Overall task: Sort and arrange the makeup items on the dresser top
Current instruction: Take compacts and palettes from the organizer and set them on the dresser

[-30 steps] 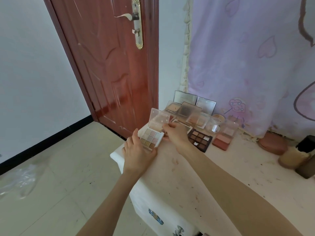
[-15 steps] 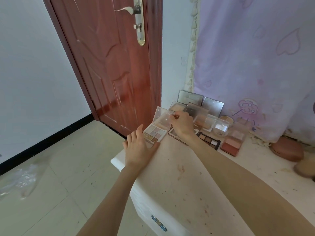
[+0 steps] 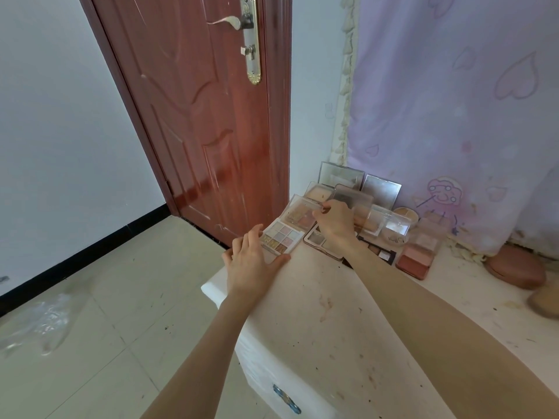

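A pastel eyeshadow palette (image 3: 282, 237) lies open at the far left corner of the white dresser top (image 3: 348, 322). My left hand (image 3: 252, 261) holds the palette's near edge between fingers and thumb. My right hand (image 3: 334, 223) pinches the top edge of its clear lid (image 3: 298, 211). Behind and to the right, several other open palettes lean and lie in a cluster, among them a dark brown palette (image 3: 379, 252) and a pink blush palette (image 3: 416, 257).
A red-brown door (image 3: 205, 116) stands just left of the dresser. A lilac curtain (image 3: 453, 101) hangs behind it. A round pink compact (image 3: 518, 267) and a tan jar (image 3: 544, 300) sit at the right. Tiled floor lies to the left, with a clear plastic bag (image 3: 36, 322).
Both hands carried the pastel palette farther back toward the cluster and set it down. My right hand moved from the palette's base up to the lid's top edge.
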The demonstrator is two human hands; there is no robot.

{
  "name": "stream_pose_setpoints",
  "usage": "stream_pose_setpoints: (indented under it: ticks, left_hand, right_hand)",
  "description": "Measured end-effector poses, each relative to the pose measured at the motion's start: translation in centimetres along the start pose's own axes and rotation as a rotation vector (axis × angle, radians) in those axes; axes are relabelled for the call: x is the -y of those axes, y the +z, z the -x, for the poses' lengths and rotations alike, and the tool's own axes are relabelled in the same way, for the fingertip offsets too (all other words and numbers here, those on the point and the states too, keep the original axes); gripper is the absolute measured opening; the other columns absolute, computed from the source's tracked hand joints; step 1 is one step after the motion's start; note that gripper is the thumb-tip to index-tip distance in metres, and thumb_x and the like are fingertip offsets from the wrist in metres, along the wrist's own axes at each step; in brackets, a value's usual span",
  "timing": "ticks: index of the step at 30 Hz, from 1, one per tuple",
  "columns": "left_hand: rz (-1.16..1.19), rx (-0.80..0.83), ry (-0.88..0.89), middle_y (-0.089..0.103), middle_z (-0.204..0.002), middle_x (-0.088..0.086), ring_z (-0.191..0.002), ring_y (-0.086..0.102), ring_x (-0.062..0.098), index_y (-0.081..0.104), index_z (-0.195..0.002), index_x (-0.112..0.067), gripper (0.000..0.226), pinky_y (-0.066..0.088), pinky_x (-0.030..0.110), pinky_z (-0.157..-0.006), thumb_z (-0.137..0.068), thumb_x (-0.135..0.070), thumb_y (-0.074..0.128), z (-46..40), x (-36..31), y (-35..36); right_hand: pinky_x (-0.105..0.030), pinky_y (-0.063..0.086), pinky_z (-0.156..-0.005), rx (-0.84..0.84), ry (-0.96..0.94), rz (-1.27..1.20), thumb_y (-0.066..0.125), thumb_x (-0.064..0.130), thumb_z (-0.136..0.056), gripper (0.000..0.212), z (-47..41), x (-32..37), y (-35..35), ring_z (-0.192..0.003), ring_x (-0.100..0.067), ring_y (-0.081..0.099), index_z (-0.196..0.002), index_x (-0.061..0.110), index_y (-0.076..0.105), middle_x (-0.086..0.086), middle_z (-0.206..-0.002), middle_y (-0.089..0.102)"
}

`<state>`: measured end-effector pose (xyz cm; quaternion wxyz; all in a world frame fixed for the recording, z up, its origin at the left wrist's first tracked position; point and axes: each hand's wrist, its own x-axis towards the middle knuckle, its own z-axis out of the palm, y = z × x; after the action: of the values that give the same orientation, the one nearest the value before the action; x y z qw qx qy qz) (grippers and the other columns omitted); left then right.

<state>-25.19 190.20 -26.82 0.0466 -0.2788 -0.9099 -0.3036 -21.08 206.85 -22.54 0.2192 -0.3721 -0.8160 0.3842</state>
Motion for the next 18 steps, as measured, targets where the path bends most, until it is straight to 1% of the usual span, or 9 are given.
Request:
stream_pose_setpoints:
  ticks: [6,8,10,12,15,16,17,18]
  left_hand:
    - [-0.063,0.001,0.025,0.04,-0.138,-0.006,-0.127,0.031,0.018,0.019,-0.144,-0.023,0.078,0.019,0.035,-0.104,-0.083,-0.06,0.05,0.1,-0.1,0.1]
    - [-0.071,-0.006,0.031,0.04,-0.138,-0.005,-0.127,0.031,0.018,0.02,-0.143,-0.022,0.078,0.02,0.035,-0.104,-0.082,-0.06,0.05,0.3,0.1,0.1]
    - [-0.062,-0.013,0.037,0.041,-0.137,-0.004,-0.127,0.032,0.018,0.021,-0.143,-0.022,0.079,0.02,0.036,-0.104,-0.081,-0.06,0.051,0.4,0.2,-0.1]
    - [-0.05,-0.021,0.036,0.04,-0.138,-0.002,-0.128,0.031,0.018,0.022,-0.143,-0.022,0.079,0.021,0.036,-0.105,-0.081,-0.059,0.053,0.6,0.2,-0.2]
    - [-0.059,-0.009,0.031,0.037,-0.14,0.002,-0.129,0.031,0.022,0.023,-0.144,-0.021,0.079,0.022,0.04,-0.106,-0.081,-0.056,0.056,0.7,0.1,-0.5]
    - [-0.055,-0.003,0.025,0.035,-0.141,0.004,-0.13,0.03,0.023,0.023,-0.144,-0.021,0.079,0.022,0.041,-0.106,-0.081,-0.055,0.058,0.8,0.0,-0.6]
    - [-0.051,0.006,0.02,0.034,-0.142,0.005,-0.13,0.029,0.024,0.024,-0.144,-0.02,0.079,0.022,0.042,-0.107,-0.081,-0.052,0.059,1.1,-0.2,-0.7]
    - [-0.049,0.01,0.024,0.033,-0.142,0.005,-0.13,0.029,0.025,0.025,-0.143,-0.02,0.077,0.023,0.042,-0.107,-0.082,-0.05,0.06,1.5,-0.4,-0.8]
  right_hand:
    - [-0.021,0.03,-0.081,0.005,-0.004,0.017,0.05,0.007,-0.093,0.025,0.8,0.2,-1.0,-0.111,-0.027,0.052,-0.113,0.0,0.062,-0.013,-0.114,0.064]
    - [-0.021,0.034,-0.089,0.001,-0.011,-0.005,0.05,0.008,-0.093,0.027,1.4,0.2,-1.4,-0.114,-0.024,0.051,-0.116,0.001,0.06,-0.01,-0.115,0.062]
    - [-0.026,0.038,-0.093,0.005,-0.023,-0.043,0.051,0.011,-0.093,0.027,2.4,0.1,-2.1,-0.113,-0.021,0.051,-0.117,0.002,0.059,-0.007,-0.112,0.06]
    - [-0.024,0.042,-0.086,0.013,-0.063,-0.052,0.053,0.015,-0.093,0.028,3.8,-0.3,-3.0,-0.106,-0.02,0.055,-0.118,0.004,0.059,-0.007,-0.11,0.061]
    - [-0.015,0.035,-0.073,0.024,-0.128,-0.057,0.054,0.014,-0.092,0.026,6.5,-1.3,-4.9,-0.091,-0.013,0.055,-0.116,0.008,0.062,-0.001,-0.1,0.06]
    - [-0.016,0.035,-0.07,0.023,-0.143,-0.046,0.053,0.013,-0.092,0.023,7.4,-1.7,-5.6,-0.087,-0.013,0.055,-0.113,0.008,0.063,-0.001,-0.097,0.061]
    - [-0.021,0.038,-0.07,0.023,-0.147,-0.033,0.053,0.013,-0.092,0.02,8.3,-2.2,-6.2,-0.087,-0.016,0.056,-0.108,0.007,0.064,-0.002,-0.096,0.063]
    - [-0.026,0.042,-0.075,0.025,-0.15,-0.014,0.053,0.013,-0.091,0.018,9.2,-2.8,-6.9,-0.089,-0.02,0.057,-0.104,0.007,0.064,-0.005,-0.096,0.065]
